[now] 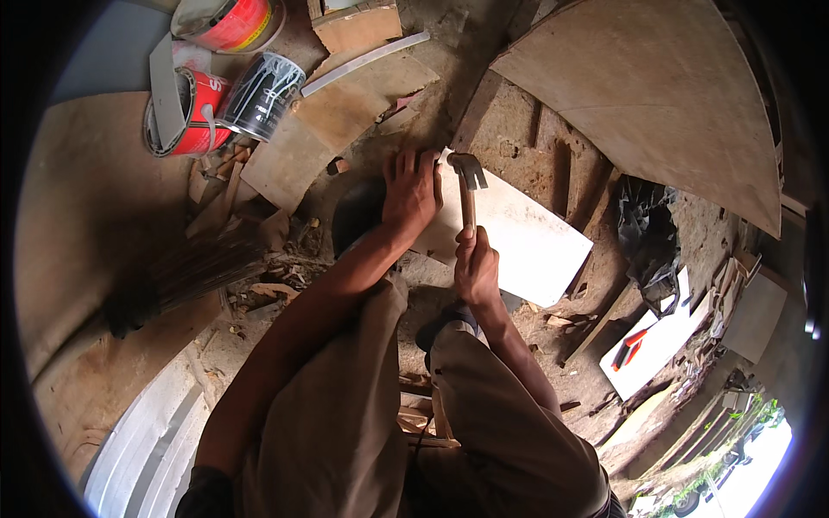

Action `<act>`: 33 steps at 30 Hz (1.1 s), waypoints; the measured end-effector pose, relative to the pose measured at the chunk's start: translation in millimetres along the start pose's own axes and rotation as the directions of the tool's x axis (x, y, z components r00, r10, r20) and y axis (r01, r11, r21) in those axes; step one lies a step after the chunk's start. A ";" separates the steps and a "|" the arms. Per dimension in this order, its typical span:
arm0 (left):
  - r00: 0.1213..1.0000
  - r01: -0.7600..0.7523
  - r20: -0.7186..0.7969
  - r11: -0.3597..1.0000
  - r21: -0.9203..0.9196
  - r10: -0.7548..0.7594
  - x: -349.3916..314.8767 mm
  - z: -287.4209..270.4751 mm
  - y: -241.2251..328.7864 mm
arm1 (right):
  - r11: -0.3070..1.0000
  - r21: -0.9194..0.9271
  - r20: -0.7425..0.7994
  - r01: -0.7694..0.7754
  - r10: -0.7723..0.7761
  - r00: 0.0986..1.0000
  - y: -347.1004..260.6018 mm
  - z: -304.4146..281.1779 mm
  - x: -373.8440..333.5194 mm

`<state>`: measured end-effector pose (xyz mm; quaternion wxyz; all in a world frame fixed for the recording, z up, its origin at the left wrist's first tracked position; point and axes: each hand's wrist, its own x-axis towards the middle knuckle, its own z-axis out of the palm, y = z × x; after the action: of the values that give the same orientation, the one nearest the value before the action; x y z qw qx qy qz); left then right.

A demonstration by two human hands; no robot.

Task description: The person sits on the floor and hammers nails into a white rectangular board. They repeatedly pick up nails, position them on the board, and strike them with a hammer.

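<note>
My right hand (477, 263) is closed around the wooden handle of a claw hammer (469, 173). The hammer's dark metal head lies over the far left end of a white board (540, 237), its claw turned to the right. At that same end of the board is my left hand (410, 188), its fingers bent over the edge and gripping it. The thumb side of this hand is close to the hammer head. No nail can be made out. The board slants from far left to near right in front of my knees.
Paint cans, one black (262, 93) and one red (188, 112), stand at the far left. A large wooden panel (656, 95) leans at the far right. Orange-and-black pliers or cutters (630, 347) lie on another white board. A bundle of thin sticks (194, 268) lies left among wood scraps.
</note>
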<state>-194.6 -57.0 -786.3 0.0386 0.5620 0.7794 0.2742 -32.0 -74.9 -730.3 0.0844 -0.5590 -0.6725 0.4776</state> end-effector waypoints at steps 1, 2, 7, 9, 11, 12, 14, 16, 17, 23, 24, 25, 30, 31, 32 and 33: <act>1.000 0.004 0.019 1.000 -0.014 -0.004 -0.3 -0.1 0.6 | 1.000 0.031 -0.004 0.003 -0.003 1.000 -2.4 -2.3 -0.7; 0.999 0.012 0.039 1.000 -0.022 -0.012 -0.9 -1.4 -0.3 | 0.994 0.071 -0.053 0.078 -0.074 0.996 -1.6 -1.7 -6.0; 0.999 0.008 0.041 0.997 -0.075 -0.005 0.5 -1.8 2.1 | 0.937 0.057 -0.203 0.343 -0.326 0.923 19.4 5.3 -18.0; 0.999 -0.015 0.030 0.999 -0.038 0.016 -1.3 -2.9 -3.2 | 1.000 -0.002 -0.033 -0.015 0.015 0.999 -4.3 5.1 -2.8; 0.999 -0.011 0.039 1.000 -0.007 0.011 -0.2 -2.3 -0.9 | 0.999 0.021 -0.074 -0.034 0.035 0.997 -6.2 0.2 1.4; 0.999 -0.005 0.041 1.000 -0.001 0.005 -0.3 -3.4 -0.2 | 0.997 0.062 -0.106 0.044 -0.037 0.994 -3.6 -1.8 -3.3; 0.999 0.009 0.053 1.000 -0.015 -0.008 -0.3 -4.7 0.3 | 0.966 0.136 -0.167 0.221 -0.197 0.966 2.2 -8.0 -15.6; 0.997 0.026 0.076 0.998 -0.056 -0.022 -0.6 -5.3 0.2 | 0.957 0.059 -0.127 0.283 -0.274 0.953 19.6 -4.1 -19.5; 0.997 0.020 0.078 0.999 -0.051 -0.016 -0.4 -3.9 -0.8 | 0.947 0.021 -0.110 0.321 -0.317 0.942 15.5 -4.7 -17.2; 0.994 0.004 0.109 1.000 -0.006 -0.004 -2.4 -1.0 -3.9 | 0.998 -0.039 -0.051 0.054 -0.056 0.997 6.6 -21.4 -5.7; 0.993 0.013 0.121 1.000 -0.006 -0.012 -2.9 -1.3 -3.4 | 0.994 -0.056 -0.054 0.093 -0.096 0.994 8.7 -27.4 -7.7; 0.991 0.022 0.134 1.000 -0.005 -0.021 -3.1 -1.6 -3.6 | 0.981 -0.049 -0.070 0.186 -0.189 0.979 10.6 -33.8 -6.8; 0.994 0.025 0.106 0.994 -0.103 -0.014 -2.1 0.7 -4.1 | 0.850 -0.336 0.123 0.405 -0.387 0.914 31.1 -69.4 22.6; 0.995 0.026 0.101 0.992 -0.120 -0.014 -1.9 0.8 -2.8 | 0.832 -0.351 0.146 0.429 -0.404 0.903 33.9 -74.9 26.5; 0.992 0.037 0.122 0.994 -0.106 -0.024 -2.1 0.6 -2.1 | 0.822 -0.342 0.176 0.456 -0.421 0.890 35.3 -81.1 28.0; 0.989 0.048 0.143 0.995 -0.092 -0.034 -2.4 0.2 -1.4 | 0.791 -0.317 0.180 0.523 -0.491 0.852 36.7 -84.2 30.8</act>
<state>-194.9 -59.4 -787.7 0.1258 0.5613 0.7722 0.2697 36.0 -6.0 -725.7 0.0772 -0.3422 -0.8755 0.3323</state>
